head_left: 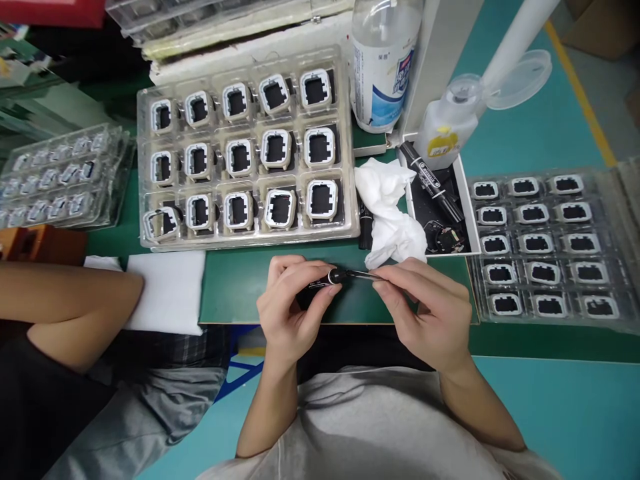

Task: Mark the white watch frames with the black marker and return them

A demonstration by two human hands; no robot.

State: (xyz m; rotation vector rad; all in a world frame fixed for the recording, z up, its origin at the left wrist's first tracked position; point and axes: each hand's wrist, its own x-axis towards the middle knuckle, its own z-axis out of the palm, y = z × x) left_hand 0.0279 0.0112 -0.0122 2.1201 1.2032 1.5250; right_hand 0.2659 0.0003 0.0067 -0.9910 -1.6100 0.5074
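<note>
Pinched between the thumb and fingers of my left hand (295, 307) is a black marker pen (338, 275), its tip end toward the right. My right hand (430, 307) is closed on a pair of thin metal tweezers (363, 274), whose far end meets the marker's tip. My palm and fingers hide most of the marker's body. Both hands are over the front edge of the green bench (235, 293). Crumpled white tissue (387, 200) lies just beyond them, partly over another black marker (365, 227).
Behind my hands sits a clear tray (250, 233) of white square frames. More trays (540, 260) are at right and stacked trays (65, 173) at left. A white box (473, 230) holds markers, near two bottles (383, 73). A co-worker's arm (70, 293) rests by a folded white cloth (170, 290).
</note>
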